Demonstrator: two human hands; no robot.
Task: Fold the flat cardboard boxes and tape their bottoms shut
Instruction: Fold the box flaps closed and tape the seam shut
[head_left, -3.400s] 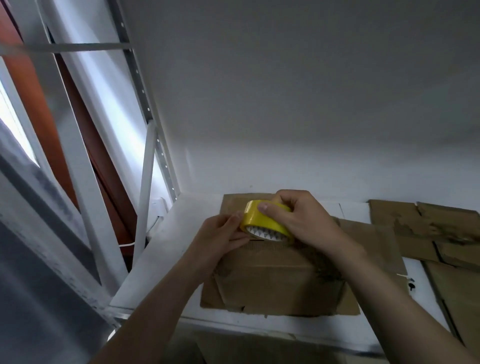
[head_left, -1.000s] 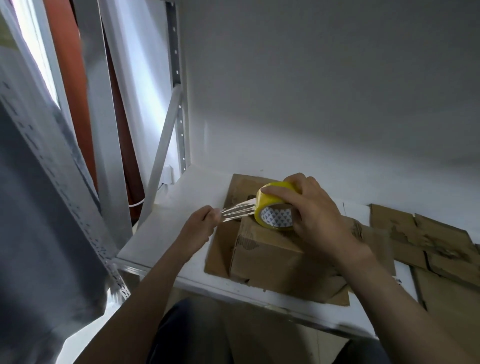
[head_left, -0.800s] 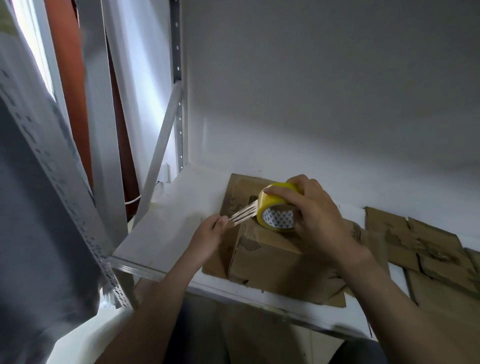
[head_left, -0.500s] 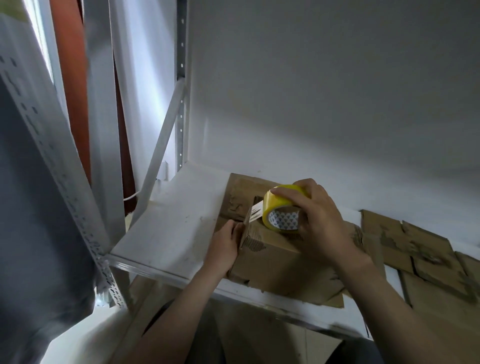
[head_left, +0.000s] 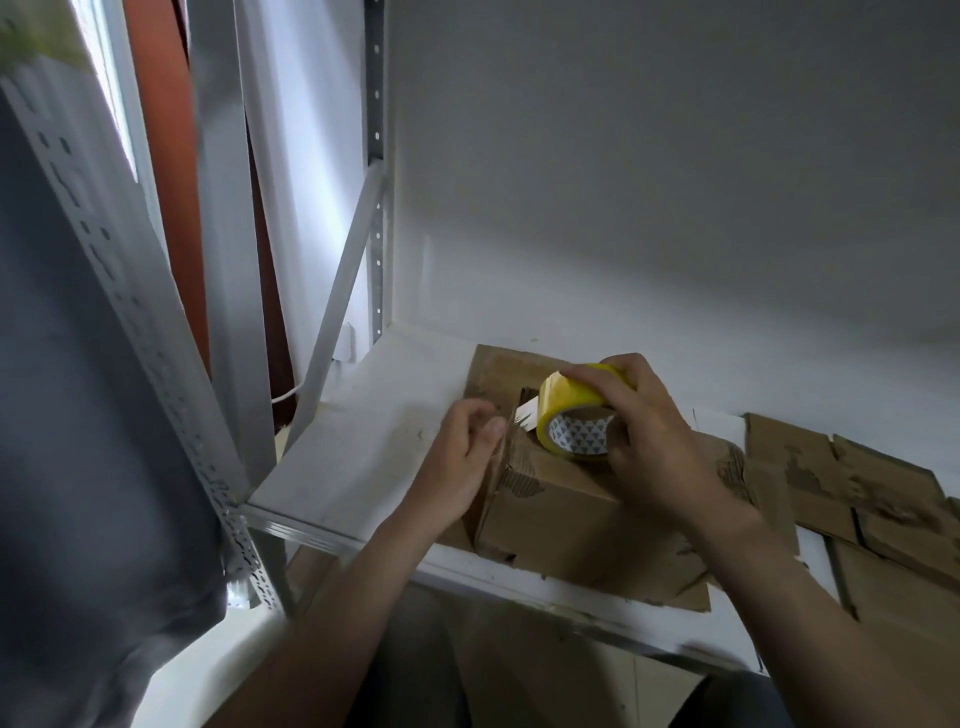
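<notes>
A folded brown cardboard box (head_left: 566, 512) stands on a white shelf (head_left: 363, 441), on top of a flat cardboard sheet (head_left: 498, 371). My right hand (head_left: 644, 436) grips a yellow tape roll (head_left: 571, 410) on the box's top. A short strip of tape (head_left: 524, 413) runs from the roll to the box's left top edge. My left hand (head_left: 465, 462) presses against the box's left end, fingers at the tape's end near the top edge.
More flat cardboard pieces (head_left: 852, 488) lie on the shelf to the right. A perforated metal upright (head_left: 156, 374) and a diagonal brace (head_left: 337, 306) stand to the left. A white wall rises behind the shelf. The shelf's front edge (head_left: 519, 577) runs under my forearms.
My left hand pulled the tape strip out to the left, then brought its end down onto the box's left end. The roll has stayed on the box's top in my right hand.
</notes>
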